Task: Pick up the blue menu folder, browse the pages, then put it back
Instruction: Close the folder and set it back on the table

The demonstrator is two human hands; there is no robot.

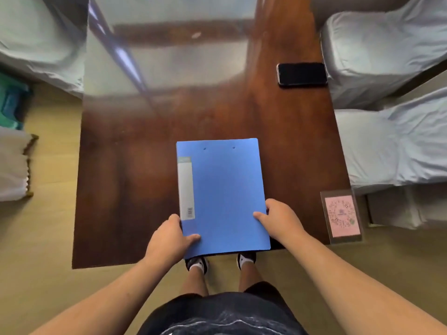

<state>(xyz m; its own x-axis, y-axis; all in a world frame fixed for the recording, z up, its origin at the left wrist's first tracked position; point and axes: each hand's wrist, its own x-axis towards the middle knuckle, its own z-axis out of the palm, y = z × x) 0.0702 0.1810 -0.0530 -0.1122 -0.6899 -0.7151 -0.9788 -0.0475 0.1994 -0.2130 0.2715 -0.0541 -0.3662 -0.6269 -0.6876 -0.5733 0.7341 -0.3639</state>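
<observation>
The blue menu folder (225, 189) is closed, with a grey label strip along its left side. It lies over the near edge of the dark wooden table (135, 184), its near end sticking out past the edge. My left hand (170, 235) grips the folder's near left corner, thumb on the cover. My right hand (278, 220) holds the near right edge, thumb resting on the cover. I cannot tell whether the folder rests on the table or is lifted slightly.
A black phone (301, 74) lies at the table's far right. A pink QR-code stand (341, 216) sits on the near right corner. Chairs in white covers (387, 56) flank the table on both sides. My feet are below the table edge.
</observation>
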